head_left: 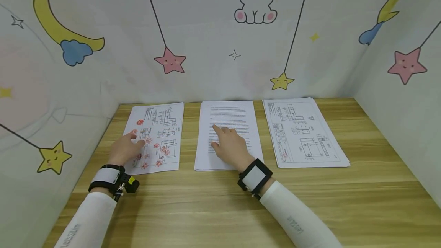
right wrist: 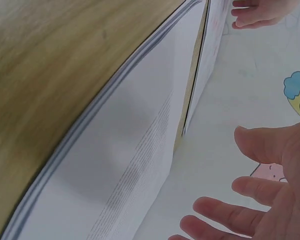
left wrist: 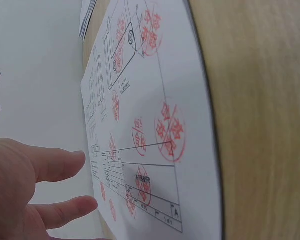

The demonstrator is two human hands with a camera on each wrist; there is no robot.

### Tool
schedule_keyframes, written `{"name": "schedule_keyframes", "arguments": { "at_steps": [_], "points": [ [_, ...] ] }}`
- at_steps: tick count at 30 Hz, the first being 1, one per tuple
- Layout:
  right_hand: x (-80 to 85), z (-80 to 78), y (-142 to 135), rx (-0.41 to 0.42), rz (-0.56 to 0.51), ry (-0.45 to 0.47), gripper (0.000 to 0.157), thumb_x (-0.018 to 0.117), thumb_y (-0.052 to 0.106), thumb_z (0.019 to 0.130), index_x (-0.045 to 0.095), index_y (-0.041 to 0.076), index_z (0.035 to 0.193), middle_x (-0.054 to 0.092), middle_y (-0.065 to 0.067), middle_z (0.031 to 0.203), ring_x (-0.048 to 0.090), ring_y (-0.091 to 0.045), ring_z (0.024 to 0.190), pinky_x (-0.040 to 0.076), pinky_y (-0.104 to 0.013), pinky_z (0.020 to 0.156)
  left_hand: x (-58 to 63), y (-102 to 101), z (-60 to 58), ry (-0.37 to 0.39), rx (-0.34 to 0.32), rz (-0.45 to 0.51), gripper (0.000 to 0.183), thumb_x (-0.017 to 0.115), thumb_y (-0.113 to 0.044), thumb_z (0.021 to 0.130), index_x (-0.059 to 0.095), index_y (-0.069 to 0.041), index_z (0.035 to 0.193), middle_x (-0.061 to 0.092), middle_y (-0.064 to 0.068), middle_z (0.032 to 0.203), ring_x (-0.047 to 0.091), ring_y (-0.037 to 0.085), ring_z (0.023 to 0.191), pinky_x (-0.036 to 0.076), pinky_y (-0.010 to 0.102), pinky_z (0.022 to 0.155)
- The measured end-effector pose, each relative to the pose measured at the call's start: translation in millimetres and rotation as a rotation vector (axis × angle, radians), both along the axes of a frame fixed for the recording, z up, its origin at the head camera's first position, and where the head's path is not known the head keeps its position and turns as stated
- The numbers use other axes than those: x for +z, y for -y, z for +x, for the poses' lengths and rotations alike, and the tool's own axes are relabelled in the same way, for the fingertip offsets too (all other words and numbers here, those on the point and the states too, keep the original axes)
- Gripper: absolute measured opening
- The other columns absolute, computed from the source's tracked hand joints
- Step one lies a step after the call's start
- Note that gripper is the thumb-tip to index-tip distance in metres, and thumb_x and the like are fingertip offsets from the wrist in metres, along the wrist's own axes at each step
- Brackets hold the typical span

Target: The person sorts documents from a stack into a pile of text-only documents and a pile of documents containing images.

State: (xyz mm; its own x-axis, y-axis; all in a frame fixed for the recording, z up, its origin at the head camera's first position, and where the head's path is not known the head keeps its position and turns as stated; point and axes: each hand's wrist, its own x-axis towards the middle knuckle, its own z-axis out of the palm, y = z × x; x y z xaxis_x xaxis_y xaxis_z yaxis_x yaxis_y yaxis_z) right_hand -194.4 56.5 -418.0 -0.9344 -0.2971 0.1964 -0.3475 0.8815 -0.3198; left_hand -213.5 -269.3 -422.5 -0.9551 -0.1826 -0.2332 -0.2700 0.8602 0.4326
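Note:
Three stacks of paper lie in a row on the wooden table. My left hand (head_left: 126, 149) is over the left stack (head_left: 173, 125), whose top sheet has line drawings and many round red stamp marks (left wrist: 171, 132). In the left wrist view its thumb and a finger are spread apart with nothing between them. Over the middle stack (head_left: 203, 156) of printed text hovers my right hand (head_left: 232, 146), index finger extended. The right wrist view shows that hand's fingers (right wrist: 230, 215) loosely spread above the text page (right wrist: 125, 135), holding nothing.
To the right lies another stack of technical drawings (head_left: 306, 133), with a faint red mark at its lower left. A white cloth wall (head_left: 213, 22) printed with stars, a moon and a rabbit encloses the table (head_left: 193, 209) at the back and sides.

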Motion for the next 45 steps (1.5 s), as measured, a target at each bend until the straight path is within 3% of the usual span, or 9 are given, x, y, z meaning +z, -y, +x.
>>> {"name": "schedule_keyframes", "arguments": {
  "at_steps": [10,23,33,40,45],
  "points": [
    [-2.1,12.3,32.9,0.144,0.092,0.083,0.053,0.056,0.036,0.090,0.047,0.014,0.137,0.054,-0.016,0.134,0.051,-0.034,0.121,0.053,-0.050,0.084,-3.9,8.9,2.2,0.038,0.030,0.006,0.067,0.050,-0.035,0.091,0.035,0.013,0.135,0.044,0.040,0.128,0.048,0.045,0.100,0.044,0.057,0.085],
    [-14.4,30.5,77.5,0.446,0.228,0.204,0.055,0.057,0.040,0.089,0.046,0.020,0.139,0.044,-0.007,0.144,0.040,-0.023,0.133,0.050,-0.041,0.095,-8.1,14.8,4.0,0.043,0.041,-0.014,0.073,0.057,-0.035,0.086,0.034,0.014,0.135,0.046,0.039,0.124,0.049,0.044,0.095,0.046,0.051,0.075],
    [-22.9,40.6,95.1,0.477,0.322,0.276,0.056,0.055,0.046,0.088,0.044,0.026,0.140,0.034,-0.006,0.151,0.028,-0.024,0.140,0.033,-0.044,0.111,-7.4,14.3,2.6,0.036,0.031,-0.023,0.074,0.056,-0.037,0.086,0.034,0.014,0.135,0.046,0.040,0.123,0.050,0.045,0.095,0.047,0.051,0.074],
    [-23.5,40.6,93.4,0.491,0.350,0.263,0.056,0.054,0.046,0.089,0.042,0.027,0.141,0.032,-0.006,0.152,0.027,-0.023,0.141,0.031,-0.044,0.112,-5.5,11.1,4.3,0.007,0.072,0.002,0.070,0.057,-0.034,0.086,0.036,0.014,0.133,0.046,0.039,0.124,0.049,0.045,0.096,0.046,0.053,0.077],
    [-25.7,41.0,92.2,0.489,0.351,0.261,0.056,0.053,0.046,0.089,0.041,0.028,0.141,0.031,-0.005,0.153,0.026,-0.022,0.142,0.031,-0.043,0.112,-6.4,12.1,2.1,-0.050,0.135,0.029,0.069,0.056,-0.031,0.088,0.034,0.012,0.136,0.043,0.039,0.129,0.044,0.047,0.104,0.042,0.059,0.086]
  ]
}}
